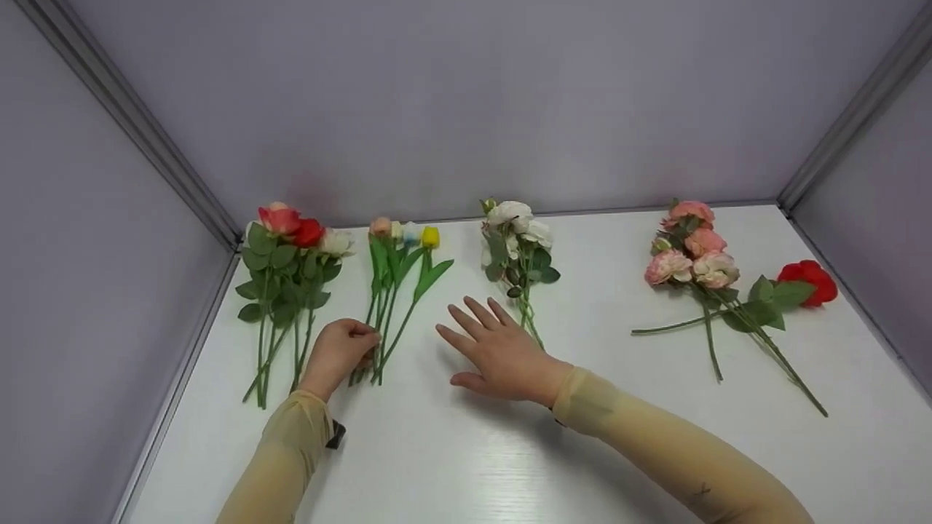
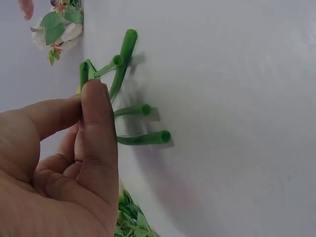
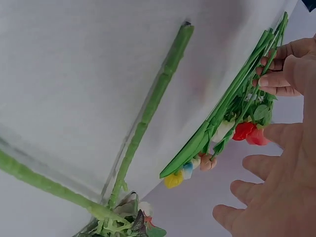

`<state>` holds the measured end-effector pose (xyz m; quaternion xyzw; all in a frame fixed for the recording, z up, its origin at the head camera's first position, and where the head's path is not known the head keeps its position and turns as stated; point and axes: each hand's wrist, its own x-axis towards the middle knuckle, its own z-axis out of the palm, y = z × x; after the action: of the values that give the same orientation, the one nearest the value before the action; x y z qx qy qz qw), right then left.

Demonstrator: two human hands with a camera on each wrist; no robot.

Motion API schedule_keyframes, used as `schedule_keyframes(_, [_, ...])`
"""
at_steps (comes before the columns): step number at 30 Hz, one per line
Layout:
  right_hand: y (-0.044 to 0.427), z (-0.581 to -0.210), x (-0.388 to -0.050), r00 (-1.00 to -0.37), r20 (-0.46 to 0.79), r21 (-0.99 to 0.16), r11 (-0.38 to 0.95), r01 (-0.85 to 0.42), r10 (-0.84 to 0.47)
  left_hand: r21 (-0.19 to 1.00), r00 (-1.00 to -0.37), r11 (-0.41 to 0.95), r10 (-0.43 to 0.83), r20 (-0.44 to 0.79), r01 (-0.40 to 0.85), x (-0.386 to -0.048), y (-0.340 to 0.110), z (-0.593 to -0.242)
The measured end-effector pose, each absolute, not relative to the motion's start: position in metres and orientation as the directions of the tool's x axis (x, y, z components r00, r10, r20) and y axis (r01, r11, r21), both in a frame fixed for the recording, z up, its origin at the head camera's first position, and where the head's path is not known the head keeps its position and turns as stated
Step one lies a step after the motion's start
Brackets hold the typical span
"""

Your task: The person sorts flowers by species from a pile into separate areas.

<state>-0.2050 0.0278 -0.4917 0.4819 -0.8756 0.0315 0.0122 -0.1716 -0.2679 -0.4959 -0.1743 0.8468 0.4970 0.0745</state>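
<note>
My left hand (image 1: 341, 355) pinches one green tulip stem (image 2: 84, 73) between thumb and finger, in the lower part of a row of tulips (image 1: 386, 271). Other tulip stem ends (image 2: 148, 138) lie beside the fingers on the table. The blossoms are peach, white, blue and yellow (image 1: 430, 237). Palm down with fingers spread, my right hand (image 1: 504, 358) holds nothing, between the tulips and the stems of the white flowers (image 1: 518, 218). In the right wrist view its fingers (image 3: 261, 168) are straight and apart from the tulips.
Roses (image 1: 284, 255) in pink, red and white lie at the left of the white table (image 1: 451, 458). Pink flowers (image 1: 703, 242) and a red flower (image 1: 808, 284) with crossing stems lie at the right. Grey walls (image 1: 466, 109) enclose the back and sides.
</note>
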Motion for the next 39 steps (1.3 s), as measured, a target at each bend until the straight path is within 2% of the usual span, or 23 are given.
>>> schedule_keyframes(8, [0.041,-0.495,-0.205,-0.559,0.053,-0.086,0.554,-0.828,-0.828,0.816,-0.931,0.45,-0.213,-0.297,-0.363,-0.171,-0.267,-0.498])
schedule_keyframes(12, [0.058,-0.492,-0.21,-0.601,0.075,-0.114,0.592,-0.798,-0.796,0.787,-0.947,0.528,-0.207,-0.246,-0.32,-0.169,-0.261,-0.495])
schedule_keyframes(18, [0.111,-0.488,-0.231,-0.724,0.246,-0.256,0.677,-0.69,-0.644,0.684,-0.998,0.727,-0.064,-0.006,-0.051,-0.164,-0.222,-0.486])
schedule_keyframes(22, [0.166,-0.488,-0.249,-0.826,0.336,-0.408,0.72,-0.561,-0.453,0.544,-0.981,0.816,0.152,0.122,0.194,-0.156,-0.179,-0.48])
schedule_keyframes(26, [0.235,-0.486,-0.261,-0.913,0.298,-0.48,0.783,-0.396,-0.279,0.43,-0.9,0.795,0.42,0.115,0.427,-0.142,-0.13,-0.477])
schedule_keyframes(31, [0.321,-0.482,-0.262,-0.985,0.105,-0.453,0.875,-0.172,-0.14,0.32,-0.705,0.659,0.707,0.044,0.681,-0.121,-0.065,-0.48])
schedule_keyframes(34, [0.36,-0.48,-0.26,-0.996,-0.031,-0.438,0.897,-0.061,-0.084,0.193,-0.595,0.582,0.803,0.013,0.79,-0.115,-0.03,-0.484])
schedule_keyframes(39, [0.395,-0.476,-0.255,-0.977,-0.206,-0.419,0.907,0.031,-0.062,0.077,-0.521,0.524,0.852,-0.048,0.849,-0.116,0.02,-0.484])
